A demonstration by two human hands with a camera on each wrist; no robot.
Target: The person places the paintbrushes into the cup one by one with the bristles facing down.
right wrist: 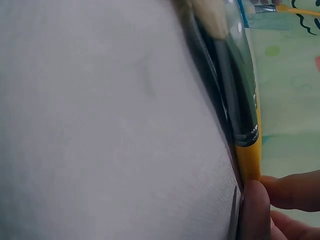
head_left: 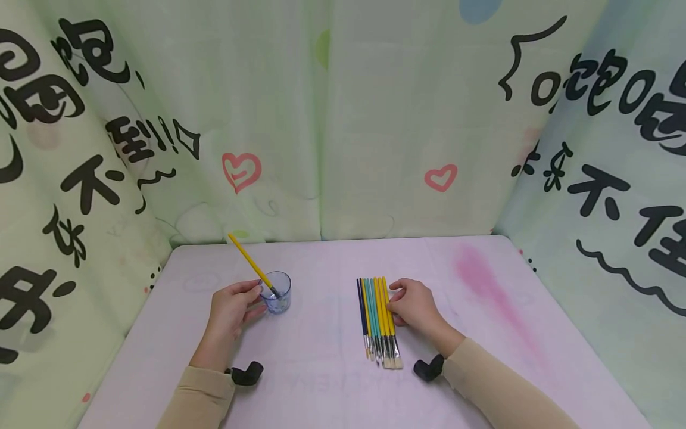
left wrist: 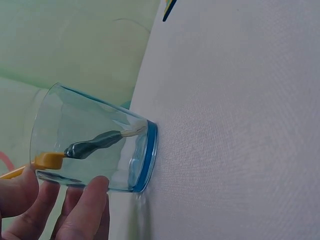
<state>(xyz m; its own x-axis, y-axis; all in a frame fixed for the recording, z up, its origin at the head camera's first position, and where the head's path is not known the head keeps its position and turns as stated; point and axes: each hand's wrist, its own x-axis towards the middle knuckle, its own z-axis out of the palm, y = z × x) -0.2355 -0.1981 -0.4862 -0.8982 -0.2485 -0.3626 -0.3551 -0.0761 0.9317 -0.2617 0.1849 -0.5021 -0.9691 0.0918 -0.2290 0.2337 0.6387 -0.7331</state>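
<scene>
A clear bluish glass stands on the table left of centre, and my left hand grips its left side. One yellow-handled paintbrush leans in it, bristles down; the left wrist view shows its pale bristles near the glass bottom and my thumb by the handle at the rim. To the right, a row of paintbrushes with dark, teal and yellow handles lies side by side, bristles towards me. My right hand pinches the outermost yellow paintbrush by its handle, at the row's right edge.
The white tablecloth has a pink smear at the right. Pale green curtains with black writing and hearts hang behind the table and along both sides. A black wrist mount sits on each arm.
</scene>
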